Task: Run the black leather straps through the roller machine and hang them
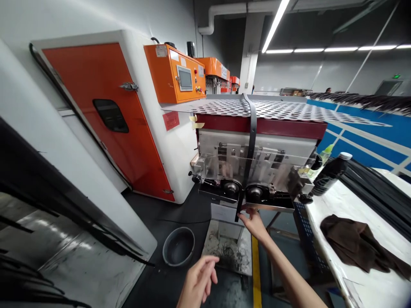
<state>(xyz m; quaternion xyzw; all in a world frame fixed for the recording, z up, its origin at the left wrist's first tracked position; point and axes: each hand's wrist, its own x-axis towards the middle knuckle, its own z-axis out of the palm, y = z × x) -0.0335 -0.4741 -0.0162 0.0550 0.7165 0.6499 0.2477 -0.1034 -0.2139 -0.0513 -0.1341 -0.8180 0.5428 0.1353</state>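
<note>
The left hand (197, 280) is nearest the camera, low in the view, open and relaxed with its fingers loosely curved, holding nothing. Above and ahead of it, the right hand (254, 224) reaches forward, its fingers closed on the lower end of a black strap (249, 141). The strap hangs down the front of a bench-top machine (257, 141), running from the perforated metal plate (272, 109) on top, over a maroon band (260, 127), and past a clear plastic guard (253, 167) to just beside the pair of metal rollers (243, 190). Directly below the right hand, a dusty tray (227, 252) sits on the floor, with a grey bowl (178, 246) to its left, near the left hand. A yellow floor stripe (256, 273) runs between the two forearms. To the right of the hands stands a white desk (369, 295) carrying a crumpled brown cloth (356, 241), a dark bottle (330, 175) and a pile of black straps (375, 196), with a blue crate (308, 235) beside it. Beyond the machine, ahead and to the left of the hands, are an orange-doored cabinet (109, 119) and an orange control box (175, 72) with a touchscreen.
</note>
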